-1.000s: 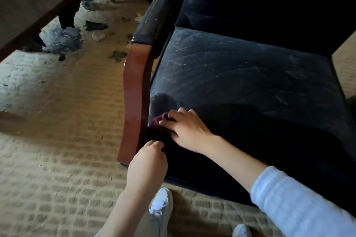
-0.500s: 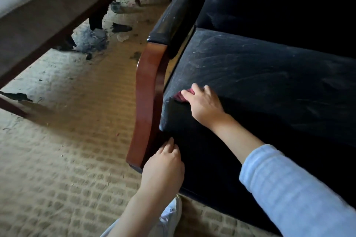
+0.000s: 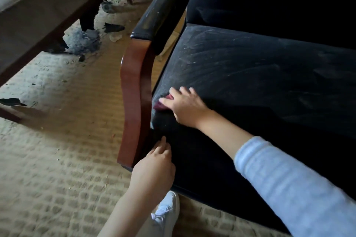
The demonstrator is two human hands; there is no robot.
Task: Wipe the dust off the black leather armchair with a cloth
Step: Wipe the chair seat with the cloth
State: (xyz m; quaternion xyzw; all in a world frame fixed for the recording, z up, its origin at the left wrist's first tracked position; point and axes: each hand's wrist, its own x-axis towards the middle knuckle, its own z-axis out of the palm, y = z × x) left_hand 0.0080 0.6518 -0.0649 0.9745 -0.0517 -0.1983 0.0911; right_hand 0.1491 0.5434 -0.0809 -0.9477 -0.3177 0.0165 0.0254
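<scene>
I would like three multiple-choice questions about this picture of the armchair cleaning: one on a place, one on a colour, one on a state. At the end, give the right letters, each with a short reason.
1. Where does the cloth lie?
A. On the seat, beside the wooden arm support
B. In a bucket
C. On a shelf

2. What colour is the cloth?
A. White
B. Yellow
C. Dark red

3. How does the right hand meet the cloth?
A. It hangs well above it
B. It presses it with straight fingers
C. It wrings it in the air

Answers:
1 A, the cloth sits at the seat's edge next to the support.
2 C, dark red shows under the fingers.
3 B, the fingers lie spread over the cloth, flat on the seat.
</scene>
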